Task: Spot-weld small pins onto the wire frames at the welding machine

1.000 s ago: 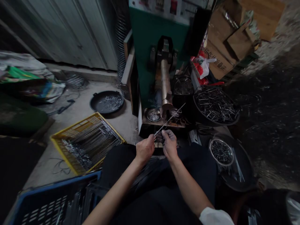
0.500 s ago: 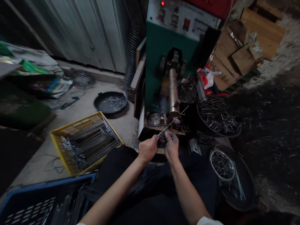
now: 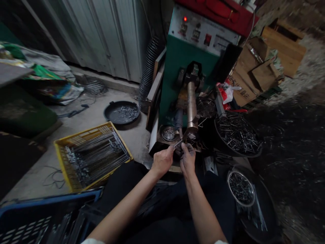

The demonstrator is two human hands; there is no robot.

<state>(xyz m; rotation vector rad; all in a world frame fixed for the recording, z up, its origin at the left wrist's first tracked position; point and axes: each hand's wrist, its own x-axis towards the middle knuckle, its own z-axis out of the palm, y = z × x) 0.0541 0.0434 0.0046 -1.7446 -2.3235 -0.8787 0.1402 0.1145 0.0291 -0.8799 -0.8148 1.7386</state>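
My left hand (image 3: 163,162) is closed on the near end of a thin metal rod (image 3: 178,143). The rod slants up and right to the electrode tips of a green machine (image 3: 172,67). Close beside it, my right hand (image 3: 188,159) is pinched at the rod, its darkened fingertips touching or near it; whether a small part is between them is too small to tell. The machine's thick cylindrical arm (image 3: 192,105) hangs just above both hands. A small round dish of metal bits (image 3: 168,134) sits left of the tips.
A yellow crate (image 3: 62,166) of long rods and a black pan (image 3: 109,113) stand left. Near the lower left is a blue crate (image 3: 50,200). On the right are a dark basin (image 3: 238,154) of metal pieces and a steel bowl (image 3: 240,188) on a dark tray.
The head view has shifted, so the machine appears lower and further right. The rod has moved in at the machine's tips, and its bent far end now shows behind the cylindrical arm.
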